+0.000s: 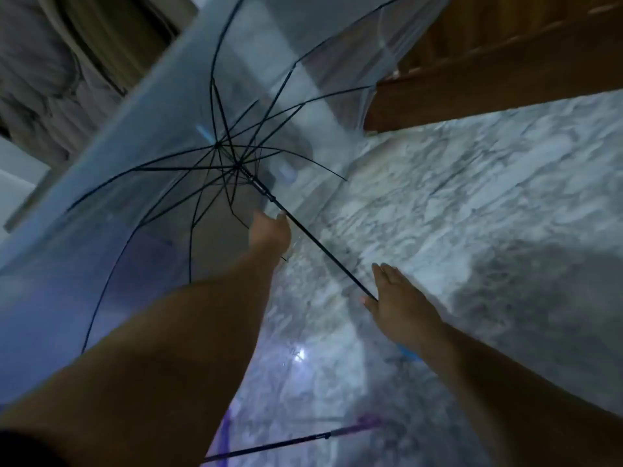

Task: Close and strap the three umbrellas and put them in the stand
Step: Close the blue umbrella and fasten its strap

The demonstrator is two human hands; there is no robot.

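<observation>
An open clear umbrella with a bluish canopy, black ribs and a black shaft lies tilted over the marble floor. My left hand reaches along the shaft just below the runner, its fingers curled at the shaft. My right hand lies over the shaft's lower end with fingers stretched out; a blue handle peeks out under its wrist. A second umbrella, with a black shaft and purple parts, lies at the bottom edge. No stand is visible.
Grey-veined marble floor fills the right side. A brown wooden piece of furniture stands at the upper right, against the canopy's edge. Grey fabric hangs at the upper left.
</observation>
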